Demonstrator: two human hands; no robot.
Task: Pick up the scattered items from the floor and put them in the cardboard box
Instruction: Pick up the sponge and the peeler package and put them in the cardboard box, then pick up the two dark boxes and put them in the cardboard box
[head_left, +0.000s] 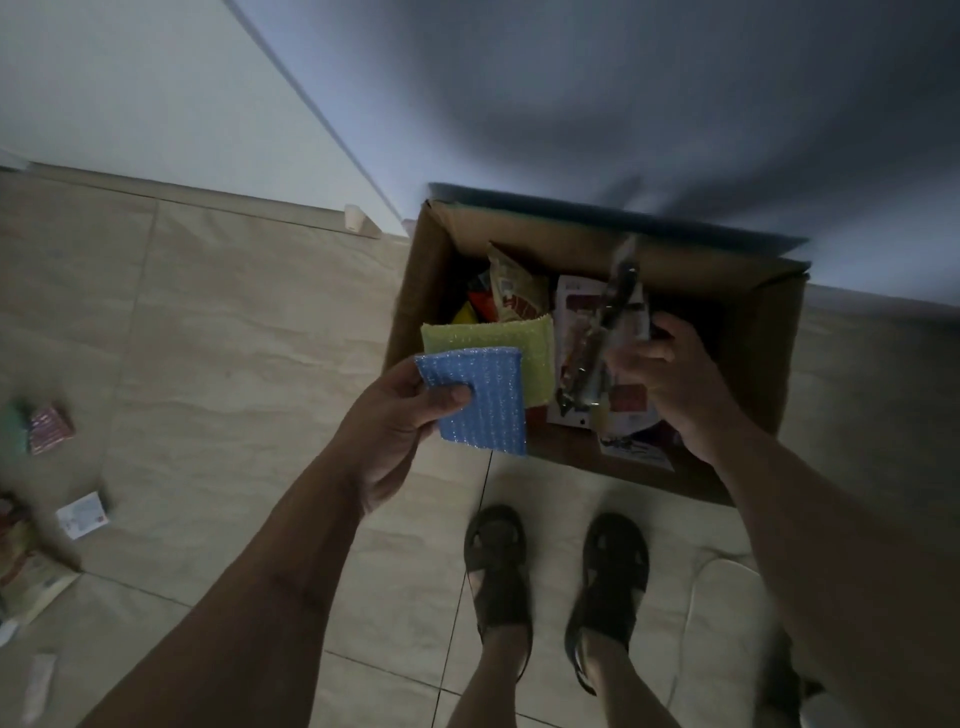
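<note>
- The blue scrub pad (478, 397) sat in my left hand (387, 436), pinched at its near left corner between thumb on top and fingers beneath, so most of the pad stuck out to the right of and beyond the grip.
- A yellow-green scrub pad (514, 353) lay behind the blue one in the same clasp, fanned out farther from me; both hung over the near left edge of the cardboard box (415, 291), whose opening lay ahead and to the right of that grip.
- My right hand (670, 382) was already over the open box, fingers closed round a long packet (602, 332); its long axis ran from near my palm up and away toward the far wall of the box. The packet was blurred, so I could not tell what it held.
- I judged the right hand the nearer to a drop, the left needing a short push forward and rightward.
- The blue pad looked flat, square, ribbed, with a glittery weave.
- More packets (83, 514) lay on the floor (234, 338), well off to the left of both grips.
</note>
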